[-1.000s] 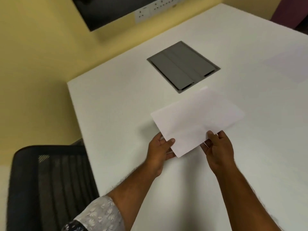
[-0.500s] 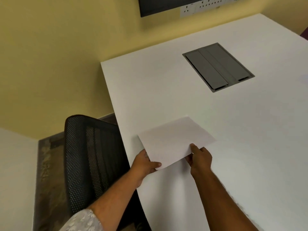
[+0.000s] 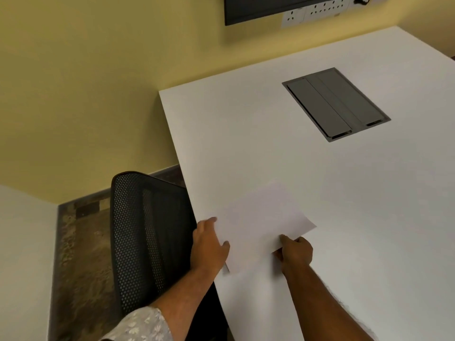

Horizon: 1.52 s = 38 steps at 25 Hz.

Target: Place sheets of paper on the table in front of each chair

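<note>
A white sheet of paper (image 3: pixel 261 222) lies low over the white table (image 3: pixel 246 134), close to the table's left edge. My left hand (image 3: pixel 209 244) grips the sheet's near left edge, thumb on top. My right hand (image 3: pixel 295 253) pinches the near right edge. A black mesh chair (image 3: pixel 145 232) stands pushed against the table's left side, right beside the sheet. Whether the sheet rests flat on the table I cannot tell.
A grey cable hatch (image 3: pixel 334 104) is set into the table farther back. A dark screen (image 3: pixel 270 8) and a row of wall sockets (image 3: pixel 317 11) hang on the yellow wall. Patterned brown floor (image 3: pixel 83 254) shows left of the chair.
Both hands have carried the sheet left and toward the table's edge by the chair, and lowered it. My view has swung left, bringing the chair more fully into sight.
</note>
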Available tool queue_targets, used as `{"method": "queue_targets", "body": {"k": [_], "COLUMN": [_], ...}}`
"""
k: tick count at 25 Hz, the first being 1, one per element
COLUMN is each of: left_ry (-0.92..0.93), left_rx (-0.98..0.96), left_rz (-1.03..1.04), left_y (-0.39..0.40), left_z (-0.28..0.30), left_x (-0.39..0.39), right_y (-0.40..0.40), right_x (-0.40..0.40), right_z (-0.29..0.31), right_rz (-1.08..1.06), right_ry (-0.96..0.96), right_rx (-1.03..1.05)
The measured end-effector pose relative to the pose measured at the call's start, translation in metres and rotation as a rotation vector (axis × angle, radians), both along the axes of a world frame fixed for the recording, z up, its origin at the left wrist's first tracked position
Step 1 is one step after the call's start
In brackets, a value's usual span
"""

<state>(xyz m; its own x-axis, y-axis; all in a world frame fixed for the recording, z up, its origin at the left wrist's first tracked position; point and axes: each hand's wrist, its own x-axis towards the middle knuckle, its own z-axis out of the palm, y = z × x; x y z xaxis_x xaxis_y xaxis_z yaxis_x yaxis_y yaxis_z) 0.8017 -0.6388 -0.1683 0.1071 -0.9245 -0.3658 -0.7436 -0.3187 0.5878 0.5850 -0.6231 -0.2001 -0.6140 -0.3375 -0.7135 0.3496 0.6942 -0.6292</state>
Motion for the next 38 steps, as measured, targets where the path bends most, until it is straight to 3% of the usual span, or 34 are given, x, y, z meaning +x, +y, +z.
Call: {"method": "queue_targets", "body": {"k": [4, 8, 9, 11, 14, 17, 19, 33, 38], "left_ry": [-0.267, -0.395, -0.41, -0.439, -0.466, -0.483, -0.501, -0.529, -0.526], "left_rx": [0.112, 0.167, 0.165, 0.168, 0.178, 0.173, 0.17, 0.186, 0.194], "left_rz": [-0.567, -0.655, -0.659, -0.676, -0.701, -0.717, -0.732, -0.748, -0.762], "left_y": [-0.042, -0.057, -0.057, -0.053, -0.048, -0.046, -0.044, -0.044, -0.046], "left_z": [-0.019, -0.036, -0.037, -0.04, -0.045, -0.047, -0.048, -0.042, -0.034], "left_x": [-0.005, 0.002, 0.005, 0.009, 0.01, 0.01, 0.011, 0.009, 0.003], "right_y": [0.003, 0.013, 0.016, 0.022, 0.021, 0.012, 0.011, 0.011, 0.012], "right_x": [-0.005, -0.015, -0.016, -0.019, -0.015, -0.005, -0.003, -0.014, -0.024], "right_z": [-0.009, -0.017, -0.016, -0.011, -0.006, -0.019, -0.026, -0.027, -0.019], "right_rz": [-0.075, -0.096, -0.065, 0.063, 0.48, 1.026, 1.123, 0.985, 0.85], "right_ry": [-0.072, -0.24, -0.174, 0.181, 0.702, 0.833, 0.78, 0.779, 0.722], "right_rx": [-0.043, -0.124, -0.124, -0.054, -0.133, 0.006, 0.162, 0.229, 0.1]}}
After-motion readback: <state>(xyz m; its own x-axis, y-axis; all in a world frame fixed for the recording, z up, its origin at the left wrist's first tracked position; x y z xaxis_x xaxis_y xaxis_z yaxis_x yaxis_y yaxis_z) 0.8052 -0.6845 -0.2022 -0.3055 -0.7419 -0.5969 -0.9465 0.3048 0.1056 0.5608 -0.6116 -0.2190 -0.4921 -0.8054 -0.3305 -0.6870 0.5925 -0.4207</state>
